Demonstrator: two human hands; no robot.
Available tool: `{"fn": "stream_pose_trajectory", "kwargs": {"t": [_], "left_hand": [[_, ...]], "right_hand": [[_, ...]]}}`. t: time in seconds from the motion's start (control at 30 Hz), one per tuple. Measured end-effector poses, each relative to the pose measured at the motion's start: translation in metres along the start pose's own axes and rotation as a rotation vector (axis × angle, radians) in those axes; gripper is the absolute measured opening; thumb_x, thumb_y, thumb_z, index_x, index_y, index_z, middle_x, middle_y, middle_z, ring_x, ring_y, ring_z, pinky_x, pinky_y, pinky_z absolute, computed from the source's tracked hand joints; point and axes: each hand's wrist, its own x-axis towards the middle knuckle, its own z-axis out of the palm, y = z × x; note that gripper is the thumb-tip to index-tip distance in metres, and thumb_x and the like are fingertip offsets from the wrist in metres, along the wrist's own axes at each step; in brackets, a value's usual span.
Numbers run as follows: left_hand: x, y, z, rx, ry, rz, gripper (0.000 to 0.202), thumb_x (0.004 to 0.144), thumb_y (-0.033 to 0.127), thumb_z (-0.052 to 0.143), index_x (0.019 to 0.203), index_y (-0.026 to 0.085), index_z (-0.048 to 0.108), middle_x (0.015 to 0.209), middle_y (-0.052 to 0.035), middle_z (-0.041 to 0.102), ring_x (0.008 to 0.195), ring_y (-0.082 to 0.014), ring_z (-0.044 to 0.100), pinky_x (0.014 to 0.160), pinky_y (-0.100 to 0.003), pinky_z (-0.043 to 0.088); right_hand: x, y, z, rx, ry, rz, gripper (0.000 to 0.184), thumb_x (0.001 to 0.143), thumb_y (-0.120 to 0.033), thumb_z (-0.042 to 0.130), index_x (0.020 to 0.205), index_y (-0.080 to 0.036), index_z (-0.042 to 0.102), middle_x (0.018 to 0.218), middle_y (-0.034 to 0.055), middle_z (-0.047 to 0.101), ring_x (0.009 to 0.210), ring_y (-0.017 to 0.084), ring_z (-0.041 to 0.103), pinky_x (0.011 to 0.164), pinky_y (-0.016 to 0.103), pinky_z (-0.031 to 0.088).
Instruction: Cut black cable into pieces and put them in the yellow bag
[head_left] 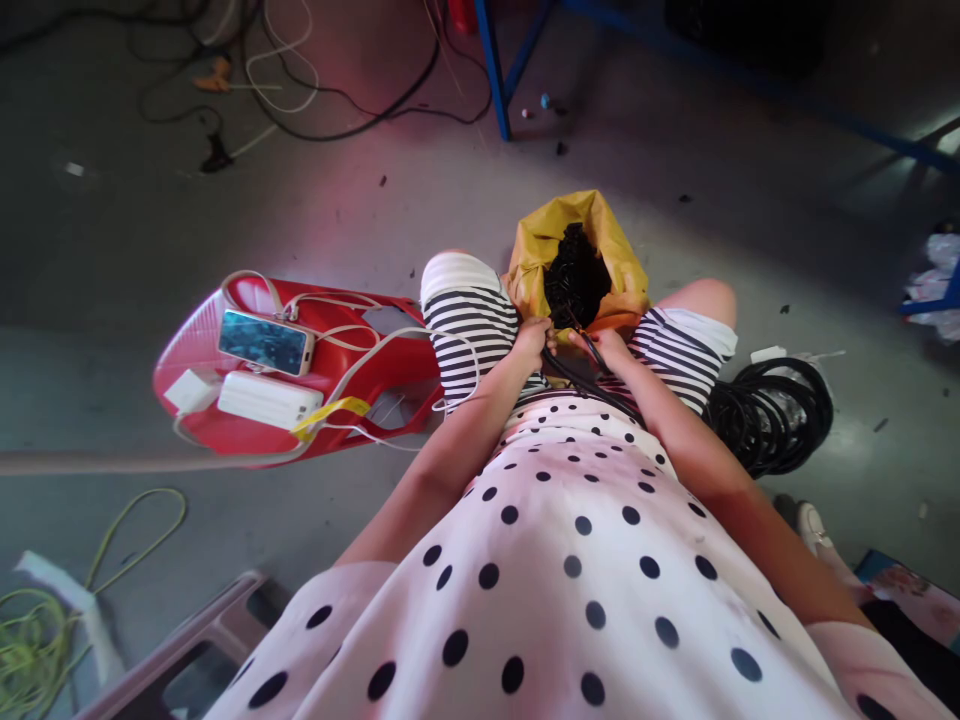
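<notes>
Over on the red stool (187, 340), the power bank (262, 400) beside the phone (262, 343) bears small marks I can't read. Between the knees (459, 285) a yellow bag (609, 238) gapes, black pieces (574, 278) inside. By its rim, left hand (532, 340) and right hand (606, 350) clamp their fingers on black cable (576, 380) crossing the lap.

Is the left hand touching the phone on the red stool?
Apart: in the head view, the striped left thigh lies plainly between the left hand and the phone.
</notes>
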Motion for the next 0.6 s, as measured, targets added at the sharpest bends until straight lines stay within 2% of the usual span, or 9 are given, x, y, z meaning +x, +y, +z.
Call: {"fn": "stream_pose_trajectory", "kwargs": {"t": [0.13, 0.3, 0.6], "left_hand": [[-0.0030, 0.0020, 0.0016, 0.045, 0.025, 0.083, 0.023, 0.104, 0.015, 0.056, 0.086, 0.023, 0.044, 0.060, 0.0076, 0.042, 0.038, -0.0052, 0.030, 0.039, -0.017, 0.018], [-0.0042, 0.0049, 0.0010, 0.067, 0.008, 0.095, 0.021, 0.106, 0.018, 0.053, 0.088, 0.023, 0.043, 0.058, 0.0083, 0.040, 0.037, -0.0056, 0.029, 0.038, -0.017, 0.016], [-0.0022, 0.0050, -0.0003, 0.108, -0.042, 0.117, 0.022, 0.103, 0.019, 0.057, 0.087, 0.024, 0.042, 0.057, 0.0089, 0.040, 0.037, -0.0058, 0.028, 0.039, -0.018, 0.016]], "right_hand": [[-0.0014, -0.0019, -0.0020, 0.052, -0.052, 0.013, 0.064, 0.095, -0.076, 0.075, 0.070, -0.019, 0.063, 0.048, 0.0006, 0.056, 0.048, 0.015, 0.053, 0.049, 0.026, 0.039], [-0.0031, -0.0016, -0.0027, 0.123, -0.112, 0.020, 0.063, 0.093, -0.080, 0.075, 0.080, -0.018, 0.067, 0.053, 0.0001, 0.058, 0.050, 0.016, 0.053, 0.050, 0.028, 0.039], [-0.0027, -0.0026, -0.0038, 0.077, -0.110, -0.013, 0.065, 0.093, -0.080, 0.074, 0.073, -0.019, 0.066, 0.055, 0.0016, 0.059, 0.052, 0.016, 0.053, 0.052, 0.028, 0.040]]}}
